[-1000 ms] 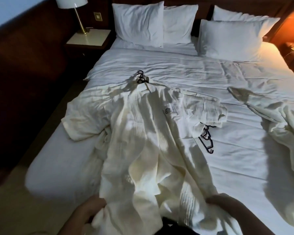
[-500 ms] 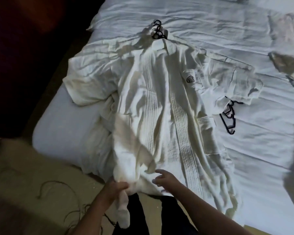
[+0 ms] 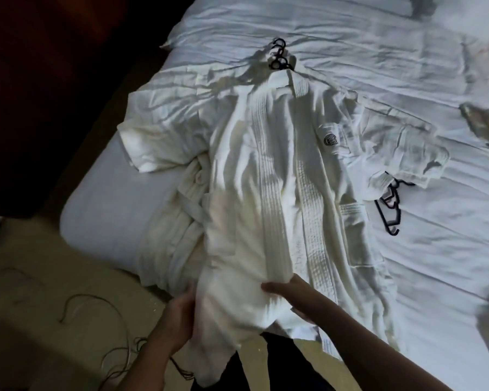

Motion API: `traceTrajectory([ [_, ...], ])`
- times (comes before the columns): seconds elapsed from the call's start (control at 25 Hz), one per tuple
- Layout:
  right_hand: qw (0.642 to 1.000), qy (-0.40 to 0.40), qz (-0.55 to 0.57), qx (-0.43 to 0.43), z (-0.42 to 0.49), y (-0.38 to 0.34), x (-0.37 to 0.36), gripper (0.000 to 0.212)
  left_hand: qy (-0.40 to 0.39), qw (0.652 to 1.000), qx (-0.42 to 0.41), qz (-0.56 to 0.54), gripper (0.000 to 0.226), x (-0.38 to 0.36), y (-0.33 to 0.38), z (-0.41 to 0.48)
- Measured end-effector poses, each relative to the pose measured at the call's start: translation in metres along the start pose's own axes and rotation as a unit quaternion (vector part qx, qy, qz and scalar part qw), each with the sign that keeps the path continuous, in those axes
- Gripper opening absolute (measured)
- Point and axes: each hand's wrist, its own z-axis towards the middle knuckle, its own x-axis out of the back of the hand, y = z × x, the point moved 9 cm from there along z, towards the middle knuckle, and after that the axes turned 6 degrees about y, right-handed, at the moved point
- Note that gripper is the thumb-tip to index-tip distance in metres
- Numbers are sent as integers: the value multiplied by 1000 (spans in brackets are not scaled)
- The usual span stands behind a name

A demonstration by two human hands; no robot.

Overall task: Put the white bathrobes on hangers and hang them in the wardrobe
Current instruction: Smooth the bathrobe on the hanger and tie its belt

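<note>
- While the white bathrobe (image 3: 268, 176) lies spread on the bed (image 3: 378, 52), its hem is gripped by the left hand (image 3: 178, 320), fingers clamped.
- The fabric is pressed by the right hand (image 3: 288, 292), fingers together.
- Black hangers (image 3: 278, 56) are seen at the collar.

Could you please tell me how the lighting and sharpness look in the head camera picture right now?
In the head view, light falls unevenly: warm patches and hard shadows streak the bathrobe, while the floor and the upper left corner stay nearly black. The black hangers and the robe's logo read fairly sharp; the left hand, right hand and the right edge are softly blurred. Wide-angle bending shows at the bed edge.
</note>
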Motion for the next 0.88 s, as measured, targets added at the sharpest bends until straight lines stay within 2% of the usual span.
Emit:
traceTrajectory([
  [0.04,1000,-5,15,19,-6,-7,12,42,17,999,-18,30,34,9,5,3],
  [0.12,997,13,48,64,-2,-14,43,52,132,971,-111,165,14,42,30,7],
  [0.2,992,76,65,80,1,-11,80,48,219,916,-201,270,32,64,55,3],
  [0.24,989,89,92,79,4,-6,95,48,224,906,-227,279,35,62,61,0],
  [0.28,988,74,113,80,4,-1,103,53,223,900,-246,281,35,61,63,0],
  [0.36,989,-30,141,38,2,17,91,66,206,904,-267,262,41,52,58,-1],
  [0.4,989,-66,135,2,-1,31,82,69,208,901,-268,269,44,53,52,0],
  [0.44,992,-64,108,-23,-1,44,76,73,206,896,-261,295,43,56,44,5],
  [0.48,996,-33,84,-25,4,54,79,81,201,887,-236,341,34,59,34,11],
  [0.52,998,37,60,0,10,60,88,88,198,874,-211,391,21,63,24,16],
  [0.56,994,88,64,18,15,68,94,87,200,866,-185,418,13,71,13,20],
  [0.6,991,93,95,13,17,76,91,77,197,875,-169,409,20,79,3,23],
  [0.64,989,63,134,-7,14,81,80,61,200,893,-154,374,31,85,-3,24],
  [0.68,991,21,125,-42,13,92,67,48,200,912,-138,330,36,88,-8,26],
  [0.72,995,-21,62,-79,13,105,58,45,194,923,-131,306,33,86,-10,25],
  [0.76,994,-19,-33,-103,18,122,59,48,185,929,-127,294,26,83,-12,23],
  [0.8,989,29,-106,-96,25,130,69,55,175,924,-126,316,20,81,-14,22],
  [0.84,976,114,-164,-84,31,136,86,57,161,912,-121,357,17,79,-19,21],
  [0.88,964,191,-172,-67,29,136,98,51,151,893,-110,411,13,81,-27,21],
])
